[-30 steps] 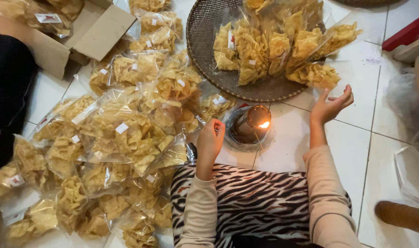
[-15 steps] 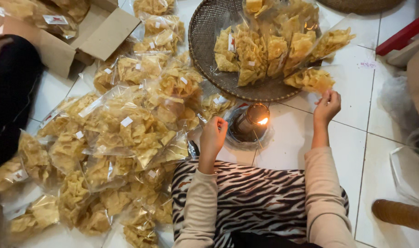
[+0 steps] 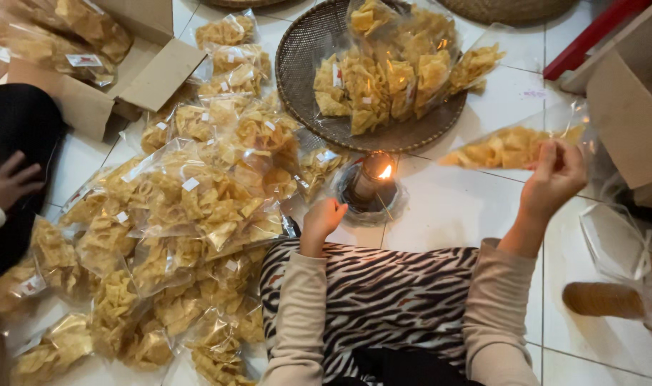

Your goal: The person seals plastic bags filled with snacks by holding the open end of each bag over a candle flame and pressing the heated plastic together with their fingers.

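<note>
My right hand (image 3: 554, 179) pinches the end of a clear bag of chips (image 3: 508, 146), held up just left of my fingers. My left hand (image 3: 324, 218) is empty, loosely curled, hovering just left of the small lit lamp (image 3: 372, 179). If the bag sags toward that flame, the plastic could melt open, or I could scorch my left fingers.
</note>
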